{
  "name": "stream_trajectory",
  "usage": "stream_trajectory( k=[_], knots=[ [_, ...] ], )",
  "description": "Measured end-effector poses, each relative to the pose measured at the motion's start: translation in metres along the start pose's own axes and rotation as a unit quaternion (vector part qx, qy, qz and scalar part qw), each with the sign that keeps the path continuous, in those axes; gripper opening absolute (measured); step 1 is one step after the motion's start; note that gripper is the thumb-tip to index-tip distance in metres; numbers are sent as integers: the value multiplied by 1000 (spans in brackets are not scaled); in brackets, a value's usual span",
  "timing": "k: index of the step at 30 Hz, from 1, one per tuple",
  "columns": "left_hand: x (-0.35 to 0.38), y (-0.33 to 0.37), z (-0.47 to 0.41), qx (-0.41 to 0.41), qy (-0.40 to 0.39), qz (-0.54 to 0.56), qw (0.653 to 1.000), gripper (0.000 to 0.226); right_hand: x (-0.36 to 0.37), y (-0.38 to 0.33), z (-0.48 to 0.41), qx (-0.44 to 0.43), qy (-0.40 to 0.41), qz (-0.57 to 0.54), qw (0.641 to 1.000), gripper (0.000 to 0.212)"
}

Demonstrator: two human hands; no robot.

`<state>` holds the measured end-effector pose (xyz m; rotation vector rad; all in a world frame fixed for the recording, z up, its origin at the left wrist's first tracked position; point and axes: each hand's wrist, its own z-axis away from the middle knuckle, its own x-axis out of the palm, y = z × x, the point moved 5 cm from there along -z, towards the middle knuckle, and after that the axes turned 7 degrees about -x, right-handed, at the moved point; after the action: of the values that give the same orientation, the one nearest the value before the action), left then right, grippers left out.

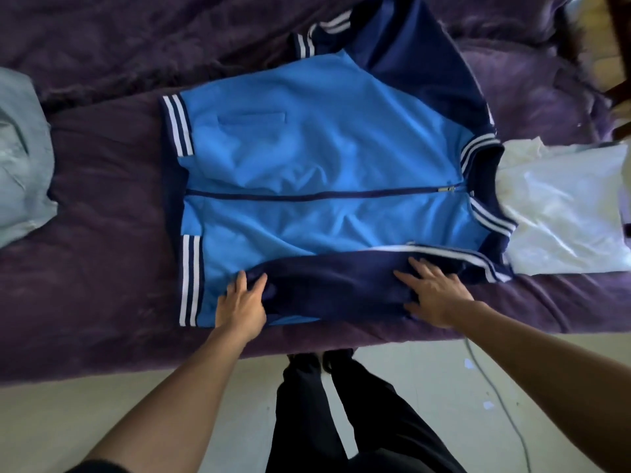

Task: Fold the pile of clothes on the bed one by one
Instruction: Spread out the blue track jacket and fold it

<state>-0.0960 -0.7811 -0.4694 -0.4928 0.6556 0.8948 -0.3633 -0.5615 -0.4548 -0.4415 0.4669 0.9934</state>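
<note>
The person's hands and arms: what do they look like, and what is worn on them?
Left hand and right hand are bare: no gloves, rings or watch visible. Both forearms are uncovered; a dark sleeve edge shows only at the left upper arm.

No legible text, label, brand, number or sign is presented on the jacket (307, 158) or on any other item in view.
</note>
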Motion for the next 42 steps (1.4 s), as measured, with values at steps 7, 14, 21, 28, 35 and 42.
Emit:
stream_trajectory(
  k=[7, 14, 21, 28, 35, 42],
  knots=[
    [-100, 1, -46, 9, 66, 64, 996, 39, -123, 17, -31, 22, 120, -125, 985, 40],
    [-216, 16, -149, -2, 104, 274, 956, 24, -271, 53, -91, 61, 243, -160, 955, 33],
    [-327, 74, -270, 21, 132, 401, 906, 41, -342, 107, -160, 179, 344, -235, 891, 49],
    [-345, 160, -328, -52, -19, 641, 765, 24, -332, 159, -201, 294, 339, -311, 838, 75],
    [-457, 106, -327, 39, 182, 689, 700, 32, -359, 171, -171, 273, 401, -292, 824, 33],
    [-418, -52, -300, -103, 297, 623, 716, 25, -344, 124, -130, 137, 512, -126, 838, 23]
  ],
)
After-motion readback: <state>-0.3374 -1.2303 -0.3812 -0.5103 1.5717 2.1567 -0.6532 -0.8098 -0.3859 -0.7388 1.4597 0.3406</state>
